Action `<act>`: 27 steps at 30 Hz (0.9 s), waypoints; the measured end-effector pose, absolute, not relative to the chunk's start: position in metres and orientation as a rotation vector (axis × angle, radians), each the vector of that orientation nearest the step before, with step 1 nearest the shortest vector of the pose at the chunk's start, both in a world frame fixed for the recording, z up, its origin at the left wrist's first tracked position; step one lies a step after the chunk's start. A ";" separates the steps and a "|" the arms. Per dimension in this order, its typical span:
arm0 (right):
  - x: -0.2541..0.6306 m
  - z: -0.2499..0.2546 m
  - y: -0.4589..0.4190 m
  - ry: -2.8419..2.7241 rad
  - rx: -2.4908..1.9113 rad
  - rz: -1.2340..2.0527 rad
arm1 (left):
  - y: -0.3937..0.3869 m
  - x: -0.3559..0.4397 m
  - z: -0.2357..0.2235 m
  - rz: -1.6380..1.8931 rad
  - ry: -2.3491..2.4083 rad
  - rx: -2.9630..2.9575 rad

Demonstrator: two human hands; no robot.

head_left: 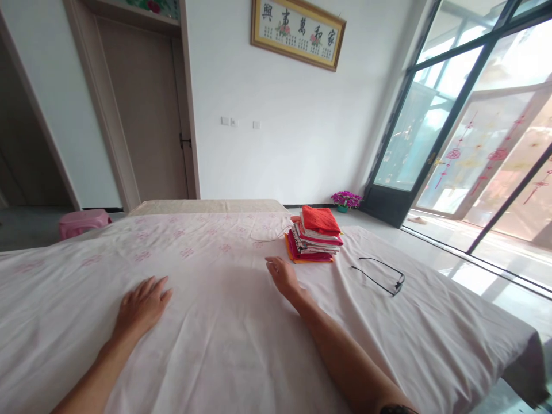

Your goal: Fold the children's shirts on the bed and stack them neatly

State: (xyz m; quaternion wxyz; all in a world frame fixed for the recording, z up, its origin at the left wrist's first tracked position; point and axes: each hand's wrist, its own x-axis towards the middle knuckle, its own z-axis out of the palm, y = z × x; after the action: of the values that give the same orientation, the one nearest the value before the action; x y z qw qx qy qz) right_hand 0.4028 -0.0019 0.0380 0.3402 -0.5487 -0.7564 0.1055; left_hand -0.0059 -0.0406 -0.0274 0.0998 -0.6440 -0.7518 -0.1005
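A white cloth [224, 333] with faint pink flower prints covers the wide surface before me. My left hand [144, 302] rests on it at the left, palm down, fingers apart and holding nothing. Near the middle lies my right hand [281, 275], its fingers loosely stretched to the left, with nothing visible in them. Just beyond and to the right of that hand stands a stack of folded fabric pieces [314, 241], with a red one [321, 219] on top and white, pink and orange layers below. A thin thread [269, 238] trails leftward from the stack.
Black-framed glasses [383, 277] lie on the cloth, right of the stack. A pink stool [84, 223] stands beyond the left side. Purple flowers in a green pot [346, 200] sit on the floor by the glass door [397, 132]. A framed calligraphy picture [298, 33] hangs on the wall.
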 end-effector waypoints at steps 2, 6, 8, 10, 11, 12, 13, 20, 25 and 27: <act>0.414 0.058 0.001 -1.756 -1.377 0.248 | -0.040 -0.008 -0.029 -0.308 -2.213 -1.912; 0.460 0.110 0.010 -1.398 -1.381 0.027 | -0.038 -0.010 -0.030 -0.332 -2.209 -1.933; 0.491 0.133 0.017 -1.298 -1.480 -0.165 | -0.037 -0.010 -0.030 -0.344 -2.218 -1.936; 0.521 0.150 0.027 -1.222 -1.670 -0.287 | -0.036 -0.010 -0.031 -0.352 -2.223 -1.933; 0.534 0.157 0.033 -1.194 -1.783 -0.285 | -0.035 -0.010 -0.031 -0.353 -2.219 -1.931; 0.546 0.162 0.039 -1.168 -1.888 -0.252 | -0.035 -0.010 -0.032 -0.354 -2.212 -1.931; 0.555 0.166 0.045 -1.148 -1.980 -0.205 | -0.035 -0.010 -0.033 -0.353 -2.201 -1.931; 0.570 0.182 0.067 -1.293 -1.999 0.128 | -0.037 -0.009 -0.031 -0.345 -2.176 -1.919; 0.518 0.192 0.067 -1.435 -1.724 0.136 | -0.038 -0.006 -0.027 -0.316 -2.219 -1.923; 0.478 0.194 0.053 -1.626 -1.547 0.084 | -0.038 -0.006 -0.028 -0.305 -2.239 -1.923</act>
State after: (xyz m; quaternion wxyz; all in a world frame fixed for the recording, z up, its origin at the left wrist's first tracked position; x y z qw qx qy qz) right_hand 0.4775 0.0535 0.1944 0.4331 -0.6208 -0.6527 0.0336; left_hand -0.0058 -0.0376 -0.0280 0.0872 -0.6456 -0.7518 -0.1023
